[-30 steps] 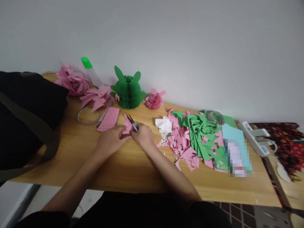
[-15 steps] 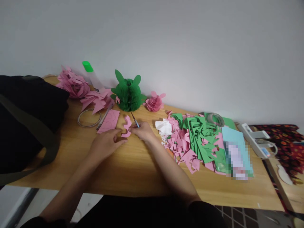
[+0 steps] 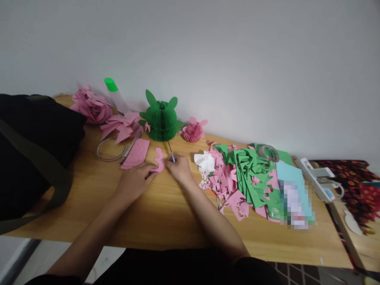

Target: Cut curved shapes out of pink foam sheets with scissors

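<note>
My left hand (image 3: pixel 135 182) has its thumb and fingers closed on the lower end of a small wavy pink paper cutout (image 3: pixel 159 160). A thin pen-like tool (image 3: pixel 173 158) with a light-blue shaft and a dark pointed tip is pinched in my right hand (image 3: pixel 180 169), just right of the cutout. The tip points away from me, toward the green honeycomb paper figure (image 3: pixel 162 122). Left of the cutout lies a pink paper piece (image 3: pixel 136 153) with drawn outlines. A smaller pink honeycomb figure (image 3: pixel 193 130) stands behind my right hand.
Green paper scraps (image 3: pixel 252 174) and pink paper scraps (image 3: pixel 236 202) are heaped on the right, with white crumpled paper (image 3: pixel 204 161). A tape roll (image 3: pixel 268 152) rests behind them. A black bag (image 3: pixel 32 150) covers the left end. A power strip (image 3: pixel 317 180) lies far right.
My left hand has moved right and closed on the pink cutout, which has shifted slightly. My right hand keeps the tool, now turned a little more upright. The view has tilted slightly.
</note>
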Available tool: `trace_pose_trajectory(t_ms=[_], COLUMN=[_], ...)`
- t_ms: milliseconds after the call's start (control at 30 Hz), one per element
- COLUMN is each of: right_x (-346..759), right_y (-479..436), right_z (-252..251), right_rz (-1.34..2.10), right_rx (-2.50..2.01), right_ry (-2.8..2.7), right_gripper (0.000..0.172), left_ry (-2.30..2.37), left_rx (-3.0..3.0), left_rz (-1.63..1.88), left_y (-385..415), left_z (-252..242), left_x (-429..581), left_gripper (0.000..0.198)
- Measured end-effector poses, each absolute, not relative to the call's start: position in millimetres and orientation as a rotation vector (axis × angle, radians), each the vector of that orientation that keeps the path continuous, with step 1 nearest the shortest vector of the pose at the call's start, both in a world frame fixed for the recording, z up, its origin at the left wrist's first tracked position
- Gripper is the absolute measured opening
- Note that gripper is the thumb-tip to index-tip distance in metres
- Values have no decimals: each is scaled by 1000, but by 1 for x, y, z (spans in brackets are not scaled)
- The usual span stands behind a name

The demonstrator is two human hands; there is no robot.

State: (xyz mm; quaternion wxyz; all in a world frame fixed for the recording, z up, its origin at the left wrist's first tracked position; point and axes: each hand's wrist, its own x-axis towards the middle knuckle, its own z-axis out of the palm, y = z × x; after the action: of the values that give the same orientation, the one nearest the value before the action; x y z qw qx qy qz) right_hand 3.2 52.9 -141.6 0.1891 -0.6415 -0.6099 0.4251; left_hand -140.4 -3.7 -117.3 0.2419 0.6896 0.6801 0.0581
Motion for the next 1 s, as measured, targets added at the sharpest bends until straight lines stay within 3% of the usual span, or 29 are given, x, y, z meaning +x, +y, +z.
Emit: trace_pose_trajectory(t_ms=[1000], right_x=[2], right_y=[47], right_z=[-144], right_rz=[1083], right_rx=[-1735], right_ry=[-1810], right_gripper=[17], left_ry=[1921], left_rx=[1954], left_rz=[127], left_y=[-12], left_z=[-114], left_x=[-144], left_gripper=[35])
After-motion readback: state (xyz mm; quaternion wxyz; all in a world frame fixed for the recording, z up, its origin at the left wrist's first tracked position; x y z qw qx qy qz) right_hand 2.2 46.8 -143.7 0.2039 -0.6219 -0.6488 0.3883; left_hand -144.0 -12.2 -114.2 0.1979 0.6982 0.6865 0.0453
